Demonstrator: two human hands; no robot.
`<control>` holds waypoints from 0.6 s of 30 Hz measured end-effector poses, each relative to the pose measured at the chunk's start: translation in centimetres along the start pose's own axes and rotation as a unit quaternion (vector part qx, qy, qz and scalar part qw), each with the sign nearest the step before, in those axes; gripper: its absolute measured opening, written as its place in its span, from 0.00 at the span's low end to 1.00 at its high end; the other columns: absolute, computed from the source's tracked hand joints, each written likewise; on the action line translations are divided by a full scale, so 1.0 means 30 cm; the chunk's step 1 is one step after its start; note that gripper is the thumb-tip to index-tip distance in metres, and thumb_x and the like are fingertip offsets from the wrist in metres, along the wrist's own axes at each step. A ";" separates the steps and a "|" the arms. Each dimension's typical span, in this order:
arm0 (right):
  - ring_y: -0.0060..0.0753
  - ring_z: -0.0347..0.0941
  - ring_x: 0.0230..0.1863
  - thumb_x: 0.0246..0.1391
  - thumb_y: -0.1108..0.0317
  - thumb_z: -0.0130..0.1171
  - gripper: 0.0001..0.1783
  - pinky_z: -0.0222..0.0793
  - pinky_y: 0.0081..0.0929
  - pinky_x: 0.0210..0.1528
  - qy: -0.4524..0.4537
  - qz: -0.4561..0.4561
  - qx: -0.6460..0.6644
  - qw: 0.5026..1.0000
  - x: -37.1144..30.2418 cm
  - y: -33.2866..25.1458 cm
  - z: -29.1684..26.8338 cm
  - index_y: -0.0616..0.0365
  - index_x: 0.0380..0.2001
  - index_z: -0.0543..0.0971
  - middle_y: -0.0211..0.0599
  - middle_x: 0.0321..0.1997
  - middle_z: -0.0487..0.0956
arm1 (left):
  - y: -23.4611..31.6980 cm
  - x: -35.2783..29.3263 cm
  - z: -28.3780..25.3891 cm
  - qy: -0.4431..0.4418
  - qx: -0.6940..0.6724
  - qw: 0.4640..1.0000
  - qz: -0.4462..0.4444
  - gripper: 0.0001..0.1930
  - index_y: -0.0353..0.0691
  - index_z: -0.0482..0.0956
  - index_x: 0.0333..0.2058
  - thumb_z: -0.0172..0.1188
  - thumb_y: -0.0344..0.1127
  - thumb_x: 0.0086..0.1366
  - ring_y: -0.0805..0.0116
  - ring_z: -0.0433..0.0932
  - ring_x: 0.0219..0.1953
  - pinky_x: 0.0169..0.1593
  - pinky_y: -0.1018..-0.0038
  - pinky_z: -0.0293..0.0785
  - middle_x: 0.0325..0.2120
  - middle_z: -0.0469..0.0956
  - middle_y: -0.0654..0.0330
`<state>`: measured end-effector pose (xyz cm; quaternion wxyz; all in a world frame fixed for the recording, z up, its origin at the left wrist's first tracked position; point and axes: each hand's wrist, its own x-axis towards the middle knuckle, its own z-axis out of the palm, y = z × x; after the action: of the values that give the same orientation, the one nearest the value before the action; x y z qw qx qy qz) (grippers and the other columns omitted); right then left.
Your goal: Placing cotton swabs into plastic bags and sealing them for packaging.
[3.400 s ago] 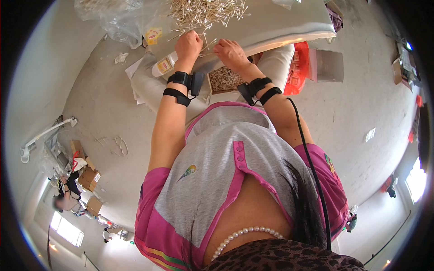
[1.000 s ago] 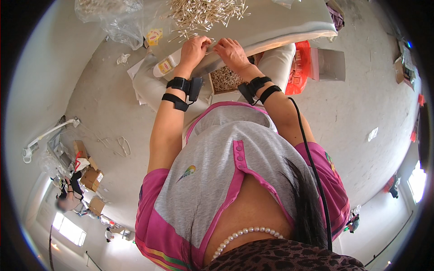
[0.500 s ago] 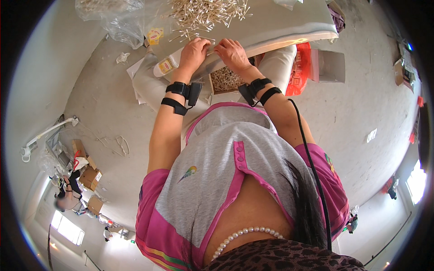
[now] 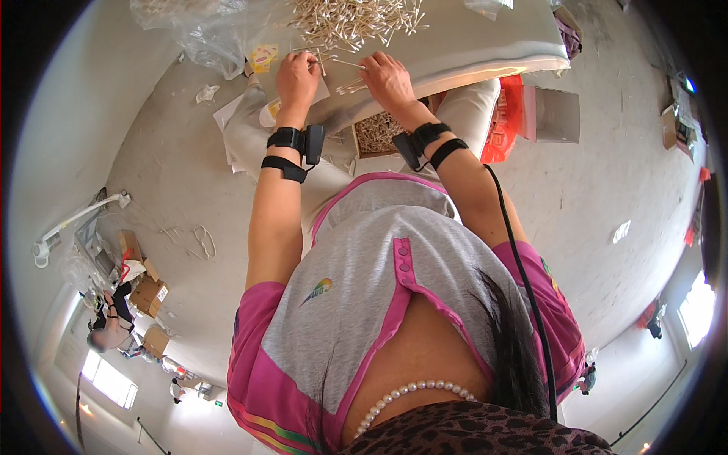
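Sorting barely begun, I judge: big loose heap of thin pale wooden sticks (image 4: 356,19) unsorted on white board (image 4: 485,45). My left hand (image 4: 297,76) and right hand (image 4: 387,80) each pinch few sticks near board's edge.

Stick pile (image 4: 356,19) and plastic bag (image 4: 189,26): cut off by the upper edge. Left hand (image 4: 297,76) and right hand (image 4: 387,80): fingertips too small to show how many sticks each pinches. Box (image 4: 375,135) under the board (image 4: 470,45): mostly hidden by the right wrist. Distant person (image 4: 106,326) at lower left: blurred.
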<state>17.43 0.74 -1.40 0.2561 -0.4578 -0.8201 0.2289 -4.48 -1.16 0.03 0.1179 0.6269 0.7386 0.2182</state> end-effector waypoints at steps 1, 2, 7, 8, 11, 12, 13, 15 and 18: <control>0.40 0.75 0.48 0.55 0.65 0.60 0.09 0.70 0.39 0.50 -0.006 -0.006 -0.023 1.000 0.020 -0.003 0.006 0.52 0.39 0.79 0.34 0.40 0.77 | 0.004 0.002 0.000 0.000 0.000 1.000 0.000 0.05 0.44 0.80 0.32 0.64 0.32 0.55 0.55 0.78 0.40 0.43 0.60 0.75 0.32 0.78 0.58; 0.40 0.75 0.48 0.56 0.66 0.59 0.08 0.70 0.39 0.50 -0.013 -0.011 -0.045 0.999 0.037 -0.005 0.010 0.52 0.39 0.79 0.34 0.41 0.77 | 0.009 0.005 0.002 -0.002 0.019 1.000 0.011 0.05 0.44 0.80 0.32 0.64 0.33 0.55 0.54 0.78 0.40 0.44 0.60 0.75 0.32 0.78 0.58; 0.40 0.75 0.50 0.55 0.69 0.55 0.07 0.70 0.38 0.49 -0.063 -0.026 -0.104 0.992 0.076 -0.010 0.025 0.53 0.37 0.78 0.34 0.43 0.76 | -0.013 0.008 0.001 0.013 0.062 0.996 0.069 0.05 0.44 0.80 0.32 0.65 0.33 0.56 0.54 0.79 0.38 0.41 0.62 0.76 0.33 0.79 0.58; 0.40 0.75 0.50 0.54 0.71 0.54 0.07 0.70 0.38 0.49 -0.076 -0.034 -0.123 0.989 0.078 -0.011 0.022 0.53 0.37 0.78 0.34 0.43 0.76 | -0.020 0.006 0.001 0.017 0.064 0.995 0.073 0.05 0.44 0.80 0.32 0.65 0.32 0.56 0.54 0.79 0.38 0.41 0.62 0.76 0.32 0.79 0.58; 0.39 0.75 0.50 0.53 0.72 0.54 0.09 0.70 0.37 0.49 -0.063 -0.073 -0.098 0.990 0.054 0.030 0.016 0.52 0.38 0.78 0.33 0.42 0.76 | 0.012 0.011 -0.008 0.005 0.036 0.997 0.068 0.03 0.44 0.80 0.31 0.64 0.32 0.56 0.54 0.79 0.37 0.40 0.61 0.76 0.30 0.80 0.59; 0.39 0.75 0.50 0.53 0.72 0.54 0.09 0.70 0.37 0.49 -0.064 -0.073 -0.099 0.990 0.049 0.038 0.012 0.52 0.38 0.78 0.33 0.42 0.76 | 0.028 0.006 -0.015 -0.013 0.010 0.998 0.056 0.03 0.44 0.81 0.30 0.64 0.33 0.57 0.54 0.79 0.37 0.40 0.60 0.76 0.29 0.80 0.58; 0.39 0.75 0.49 0.52 0.72 0.54 0.09 0.70 0.37 0.48 -0.076 -0.083 -0.090 0.990 0.042 0.045 0.007 0.52 0.37 0.78 0.32 0.42 0.76 | 0.050 0.000 -0.016 -0.014 0.009 0.998 0.055 0.03 0.44 0.81 0.30 0.64 0.33 0.57 0.54 0.79 0.37 0.40 0.60 0.76 0.29 0.80 0.58; 0.38 0.75 0.49 0.52 0.72 0.55 0.08 0.70 0.37 0.48 -0.087 -0.094 -0.081 0.988 0.031 0.054 0.001 0.51 0.37 0.79 0.32 0.42 0.76 | 0.096 -0.020 -0.008 -0.061 -0.025 0.996 0.066 0.03 0.44 0.80 0.30 0.64 0.32 0.56 0.54 0.80 0.36 0.39 0.59 0.76 0.28 0.80 0.58; 0.37 0.75 0.48 0.53 0.70 0.57 0.06 0.69 0.37 0.48 -0.076 -0.094 -0.051 0.991 0.022 0.054 0.001 0.50 0.35 0.80 0.31 0.40 0.76 | 0.139 -0.057 0.006 -0.072 -0.023 0.993 0.093 0.04 0.42 0.79 0.30 0.64 0.31 0.56 0.53 0.80 0.36 0.40 0.59 0.76 0.28 0.80 0.56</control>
<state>18.16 2.07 -2.27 0.1897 -0.3728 -0.8870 0.1959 -0.42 -2.31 1.66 0.1644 0.7042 0.6612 0.1999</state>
